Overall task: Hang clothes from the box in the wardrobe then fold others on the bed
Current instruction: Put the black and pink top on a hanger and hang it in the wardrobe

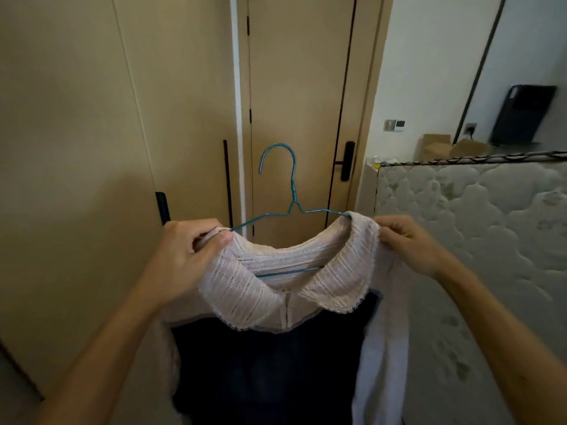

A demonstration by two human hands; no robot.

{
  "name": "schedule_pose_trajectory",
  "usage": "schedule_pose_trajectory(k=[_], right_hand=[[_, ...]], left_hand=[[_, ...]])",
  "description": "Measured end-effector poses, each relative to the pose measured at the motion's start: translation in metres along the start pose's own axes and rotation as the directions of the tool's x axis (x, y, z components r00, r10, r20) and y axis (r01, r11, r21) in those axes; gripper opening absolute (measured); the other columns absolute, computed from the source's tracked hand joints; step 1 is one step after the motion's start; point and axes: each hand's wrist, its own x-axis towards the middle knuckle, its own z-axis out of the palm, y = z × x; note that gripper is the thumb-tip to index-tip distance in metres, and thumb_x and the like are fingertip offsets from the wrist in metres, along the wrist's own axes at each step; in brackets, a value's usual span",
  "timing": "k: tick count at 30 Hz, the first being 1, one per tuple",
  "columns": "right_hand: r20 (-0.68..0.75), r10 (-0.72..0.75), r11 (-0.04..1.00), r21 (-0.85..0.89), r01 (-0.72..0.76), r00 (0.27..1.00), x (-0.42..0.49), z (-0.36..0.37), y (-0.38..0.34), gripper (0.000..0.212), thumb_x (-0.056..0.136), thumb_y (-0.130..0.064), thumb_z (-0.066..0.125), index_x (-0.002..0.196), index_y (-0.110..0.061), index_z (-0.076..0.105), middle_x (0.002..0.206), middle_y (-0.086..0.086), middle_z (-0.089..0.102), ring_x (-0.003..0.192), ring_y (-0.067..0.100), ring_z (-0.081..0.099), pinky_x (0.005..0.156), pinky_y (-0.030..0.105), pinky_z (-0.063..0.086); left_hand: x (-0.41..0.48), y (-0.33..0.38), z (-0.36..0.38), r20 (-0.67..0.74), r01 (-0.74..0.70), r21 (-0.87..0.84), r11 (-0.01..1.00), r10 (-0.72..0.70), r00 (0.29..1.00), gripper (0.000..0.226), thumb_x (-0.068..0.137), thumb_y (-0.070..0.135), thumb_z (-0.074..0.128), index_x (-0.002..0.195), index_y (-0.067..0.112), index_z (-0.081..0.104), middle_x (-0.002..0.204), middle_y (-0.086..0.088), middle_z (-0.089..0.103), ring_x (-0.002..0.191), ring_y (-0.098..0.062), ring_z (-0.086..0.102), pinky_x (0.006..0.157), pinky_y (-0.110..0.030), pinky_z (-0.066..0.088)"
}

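A garment with a pale pink lace collar point(245, 280) and a dark navy body point(270, 369) hangs on a blue wire hanger point(293, 191), held up in front of me. My left hand point(187, 256) pinches the left shoulder of the garment over the hanger's end. My right hand point(408, 243) grips the right shoulder by the collar's edge. The hanger's hook points up and left, free of any rail. The box is out of view.
Beige wardrobe doors point(92, 148) with a dark vertical handle point(227, 182) fill the left. A closed door with a black lever handle point(346, 162) stands straight ahead. A quilted mattress point(475, 240) leans upright on the right, with cardboard boxes point(435, 147) behind it.
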Motion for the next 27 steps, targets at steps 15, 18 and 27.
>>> schedule_pose_trajectory(k=[15, 18, 27], right_hand=[[0.444, -0.033, 0.999, 0.038, 0.019, 0.896, 0.325, 0.084, 0.103, 0.032, 0.085, 0.011, 0.051, 0.092, -0.010, 0.073, 0.088, 0.010, 0.074, 0.081, 0.017, 0.067, 0.074, 0.031, 0.054], [0.501, -0.043, 0.998, 0.052, 0.019, 0.864, 0.384, 0.115, 0.117, 0.034, 0.089, 0.018, 0.043, 0.095, -0.002, 0.070, 0.079, 0.007, 0.071, 0.076, 0.018, 0.065, 0.073, 0.027, 0.055], [0.762, -0.200, 0.977, 0.199, 0.071, 0.616, 0.514, 0.247, 0.099, 0.016, 0.098, 0.002, 0.052, 0.107, 0.002, 0.065, 0.086, 0.009, 0.070, 0.082, 0.022, 0.064, 0.079, 0.035, 0.052]], left_hand=[[0.073, -0.125, 0.008, -0.334, 0.327, 0.245, 0.913, -0.238, 0.912, 0.032, 0.090, 0.037, 0.061, 0.061, 0.023, 0.058, 0.053, 0.006, 0.046, 0.050, -0.001, 0.038, 0.049, -0.027, 0.035], [0.080, -0.153, -0.001, -0.324, 0.365, 0.273, 0.890, -0.272, 0.906, 0.035, 0.091, 0.044, 0.058, 0.062, 0.024, 0.054, 0.053, 0.007, 0.040, 0.052, -0.001, 0.034, 0.049, -0.031, 0.034], [0.094, -0.177, -0.007, -0.397, 0.526, 0.330, 0.784, -0.390, 0.831, 0.031, 0.091, 0.047, 0.056, 0.064, 0.031, 0.057, 0.055, 0.014, 0.045, 0.051, 0.002, 0.040, 0.049, -0.018, 0.031]])
